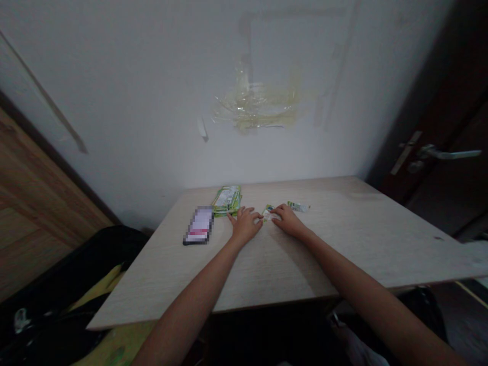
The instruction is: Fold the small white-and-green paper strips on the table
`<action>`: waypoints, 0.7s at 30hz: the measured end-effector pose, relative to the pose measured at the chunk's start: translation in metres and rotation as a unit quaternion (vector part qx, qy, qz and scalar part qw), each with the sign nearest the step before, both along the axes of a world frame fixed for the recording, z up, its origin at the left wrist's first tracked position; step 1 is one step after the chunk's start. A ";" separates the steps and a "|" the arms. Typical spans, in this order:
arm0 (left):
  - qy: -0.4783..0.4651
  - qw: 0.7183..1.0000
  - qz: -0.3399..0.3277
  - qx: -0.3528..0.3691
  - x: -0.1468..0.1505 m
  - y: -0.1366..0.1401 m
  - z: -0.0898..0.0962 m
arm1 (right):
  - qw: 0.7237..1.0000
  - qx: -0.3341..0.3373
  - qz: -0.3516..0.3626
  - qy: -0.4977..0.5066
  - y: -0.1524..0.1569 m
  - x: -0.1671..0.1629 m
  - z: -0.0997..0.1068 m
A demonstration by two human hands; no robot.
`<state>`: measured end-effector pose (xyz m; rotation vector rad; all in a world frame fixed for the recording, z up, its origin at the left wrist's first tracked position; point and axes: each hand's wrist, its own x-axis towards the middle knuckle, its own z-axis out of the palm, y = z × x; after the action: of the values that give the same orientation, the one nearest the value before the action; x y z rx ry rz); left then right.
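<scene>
A small green-and-white plastic wrapper [268, 215] lies on the table between my hands. My left hand [246, 224] has its thumb and index finger together at the wrapper's left edge, while its other fingers spread over the tabletop. On the opposite side, my right hand [288, 221] has its thumb and fingers closed on the wrapper, covering part of it. Left of my left hand is a pile of flat green-and-white wrappers [227, 197]. Another narrow, folded-looking wrapper [298, 206] rests just beyond my right hand.
A phone [200, 225] with a blurred, lit screen lies left of the pile. The pale wooden table [366, 229] meets a wall [152, 101] patched with clear tape [259, 107]. A dark door with a metal handle [450, 153] stands at right; dark bags [110, 244] sit at left.
</scene>
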<state>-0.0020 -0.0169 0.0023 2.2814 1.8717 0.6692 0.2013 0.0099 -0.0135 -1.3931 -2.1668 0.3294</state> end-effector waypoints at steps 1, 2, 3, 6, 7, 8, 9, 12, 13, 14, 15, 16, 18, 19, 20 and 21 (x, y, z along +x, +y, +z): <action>-0.001 1.000 0.002 0.000 0.000 0.000 -0.001 | 1.000 0.000 0.011 0.002 0.000 0.002 0.001; -0.002 1.000 0.004 0.000 0.000 0.001 -0.001 | 1.000 -0.002 0.018 0.004 0.000 0.005 0.002; -0.003 1.000 0.004 0.000 0.000 0.001 -0.002 | 1.000 -0.003 0.021 0.006 0.000 0.006 0.003; 0.000 1.000 0.002 0.006 0.000 0.001 -0.002 | 1.000 -0.002 0.020 0.008 0.000 0.008 0.005; 0.002 1.000 0.002 0.010 0.000 0.001 -0.002 | 1.000 0.003 0.020 0.009 0.000 0.008 0.005; 0.004 1.000 0.003 0.013 0.000 0.001 -0.002 | 1.000 0.009 0.023 0.011 0.000 0.007 0.005; 0.006 1.000 0.004 0.016 0.001 0.000 -0.001 | 0.999 0.016 0.029 0.013 -0.001 0.007 0.006; 0.007 1.000 0.007 0.018 0.001 0.000 -0.001 | 0.998 0.025 0.052 0.021 -0.002 0.006 0.007; 0.007 1.000 0.009 0.017 0.001 0.001 -0.001 | 0.998 0.025 0.058 0.022 -0.002 0.006 0.007; 0.007 1.000 0.011 0.017 0.001 0.001 -0.001 | 0.997 0.025 0.062 0.022 -0.003 0.005 0.007; 0.007 1.000 0.013 0.016 0.001 0.001 -0.001 | 0.997 0.026 0.066 0.021 -0.003 0.004 0.007; 0.007 1.000 0.014 0.017 0.001 0.001 -0.002 | 0.997 0.028 0.070 0.020 -0.003 0.004 0.006; 0.009 1.000 0.012 0.020 0.001 0.002 -0.003 | 0.996 0.037 0.077 0.015 -0.004 0.002 0.005; 0.010 1.000 0.009 0.022 0.001 0.002 -0.003 | 0.996 0.042 0.078 0.014 -0.003 0.001 0.003; 0.012 1.000 0.006 0.024 0.001 0.002 -0.003 | 0.996 0.047 0.080 0.014 -0.003 0.000 0.002; 0.014 1.000 0.003 0.025 0.001 0.001 -0.004 | 0.995 0.050 0.081 0.016 -0.003 0.000 0.001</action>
<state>-0.0012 -0.0154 -0.0016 2.3276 1.8952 0.6963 0.2013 0.0071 -0.0125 -1.1547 -2.2430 0.2967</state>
